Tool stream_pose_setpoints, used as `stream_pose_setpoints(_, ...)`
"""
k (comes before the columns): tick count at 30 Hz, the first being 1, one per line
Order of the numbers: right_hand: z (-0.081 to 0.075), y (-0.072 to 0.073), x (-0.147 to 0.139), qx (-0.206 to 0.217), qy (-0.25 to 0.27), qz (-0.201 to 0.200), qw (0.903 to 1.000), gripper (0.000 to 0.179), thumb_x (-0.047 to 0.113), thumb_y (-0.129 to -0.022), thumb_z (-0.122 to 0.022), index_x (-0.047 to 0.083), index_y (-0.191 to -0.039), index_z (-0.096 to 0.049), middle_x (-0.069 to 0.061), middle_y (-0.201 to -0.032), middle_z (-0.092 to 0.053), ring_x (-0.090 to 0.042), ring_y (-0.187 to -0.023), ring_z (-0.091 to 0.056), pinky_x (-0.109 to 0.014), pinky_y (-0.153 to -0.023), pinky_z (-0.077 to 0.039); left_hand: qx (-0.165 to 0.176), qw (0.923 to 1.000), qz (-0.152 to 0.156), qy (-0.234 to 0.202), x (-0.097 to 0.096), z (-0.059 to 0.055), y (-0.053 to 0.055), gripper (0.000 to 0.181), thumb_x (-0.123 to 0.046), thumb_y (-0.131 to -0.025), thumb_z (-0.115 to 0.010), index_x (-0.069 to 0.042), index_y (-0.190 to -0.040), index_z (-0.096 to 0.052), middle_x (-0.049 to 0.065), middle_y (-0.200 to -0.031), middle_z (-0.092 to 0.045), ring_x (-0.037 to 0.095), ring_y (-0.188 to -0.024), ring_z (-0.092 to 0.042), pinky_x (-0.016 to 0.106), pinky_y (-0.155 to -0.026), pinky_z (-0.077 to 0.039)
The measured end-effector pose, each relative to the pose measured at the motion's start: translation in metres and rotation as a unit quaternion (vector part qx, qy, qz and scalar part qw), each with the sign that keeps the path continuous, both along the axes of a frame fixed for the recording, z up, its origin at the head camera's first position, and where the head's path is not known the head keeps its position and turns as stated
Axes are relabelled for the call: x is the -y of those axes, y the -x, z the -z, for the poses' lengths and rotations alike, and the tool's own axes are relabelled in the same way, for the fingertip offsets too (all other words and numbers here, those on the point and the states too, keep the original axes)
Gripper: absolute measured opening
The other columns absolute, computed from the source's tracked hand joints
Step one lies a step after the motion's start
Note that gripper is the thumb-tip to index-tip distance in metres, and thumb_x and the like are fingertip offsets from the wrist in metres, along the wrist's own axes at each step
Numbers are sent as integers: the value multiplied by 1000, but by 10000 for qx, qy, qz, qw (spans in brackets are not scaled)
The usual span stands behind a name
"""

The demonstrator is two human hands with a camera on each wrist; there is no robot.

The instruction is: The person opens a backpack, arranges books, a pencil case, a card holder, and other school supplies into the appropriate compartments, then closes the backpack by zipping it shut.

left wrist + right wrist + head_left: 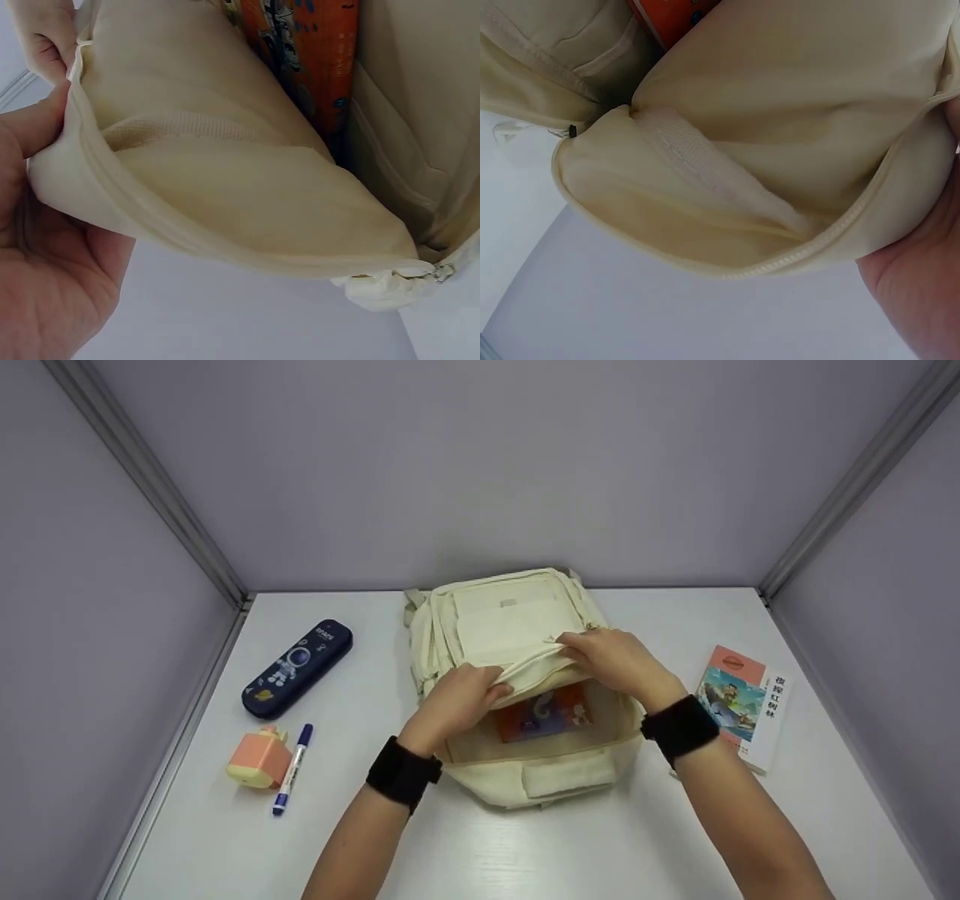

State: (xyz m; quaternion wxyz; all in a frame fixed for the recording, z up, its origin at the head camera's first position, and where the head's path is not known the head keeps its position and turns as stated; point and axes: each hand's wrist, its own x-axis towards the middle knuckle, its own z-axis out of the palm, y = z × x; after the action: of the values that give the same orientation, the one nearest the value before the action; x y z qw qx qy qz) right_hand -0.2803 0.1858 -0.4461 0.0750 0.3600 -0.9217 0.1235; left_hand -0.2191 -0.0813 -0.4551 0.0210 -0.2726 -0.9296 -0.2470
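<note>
A cream backpack (517, 622) lies on the white table with its main compartment unzipped. My left hand (459, 697) pinches the edge of the front panel, thumb on one side of the cloth and fingers on the other. To its right, my right hand (619, 664) grips the same edge, its fingertips partly hidden by fabric. Between the raised panel and the back of the bag, an orange and purple book (547, 712) shows inside. In the left wrist view, the orange book (322, 67) stands deep in the compartment, beyond the lifted lining (247, 180).
At left lie a navy pencil case (298, 669) with an astronaut print, a pink and yellow bottle-like item (259, 759) and a blue-capped marker (292, 770). A book (739, 705) lies near my right forearm, partly covered by it. Grey panels (480, 472) enclose the table.
</note>
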Motion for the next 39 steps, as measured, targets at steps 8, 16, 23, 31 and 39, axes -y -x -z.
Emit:
stream_pose_setpoints(8, -4, -4, 9, -466, -56, -217, 9987, 16, 25, -100, -58, 17, -113, -65, -4, -93, -71, -33, -79, -67, -49, -65, -52, -12, 9998, 126, -155, 10, -14, -13, 34, -28, -98, -60, -12, -72, -46, -6, -62, -33, 11, -55, -35, 29, -55, -33)
stream_pose_setpoints(16, -15, 2, 12, -905, 394, -189, 9949, 16, 21, -99, -62, 12, -111, -68, -7, -91, -70, -34, -77, -66, -51, -72, -51, -123, 9951, -710, -677, 8, -28, -12, 37, -24, -97, -63, -13, -67, -44, -6, -58, -32, 13, -52, -37, 30, -54, -33)
stream_pose_setpoints(23, -23, 1, 2, -656, 753, 184, 9948, 34, 30, -101, -57, 11, -130, -59, -13, -120, -63, -33, -113, -58, -54, -93, -40, 517, 9830, -1277, -1213, 14, -33, 4, 46, -24, -98, -62, -15, -63, -34, -5, -56, -28, 12, -51, -30, 29, -54, -28)
stream_pose_setpoints(31, -24, 2, -33, -878, 2005, 697, 9733, 42, 19, -98, -62, 6, -137, -54, -17, -131, -57, -36, -123, -50, -60, -102, -30, 1209, 9684, -1365, -1701, 26, -37, 20, 46, -24, -100, -59, -15, -63, -32, -4, -57, -27, 12, -50, -28, 28, -55, -27)
stream_pose_setpoints(39, -19, 0, -92, -550, 3080, 2137, 9254, 46, 21, -103, -54, 3, -144, -46, -24, -137, -49, -40, -129, -43, -56, -104, -34, 1683, 9481, -1228, -2403, 31, -31, 23, 47, -24, -101, -58, -14, -63, -32, -4, -57, -22, 11, -47, -21, 28, -54, -23)
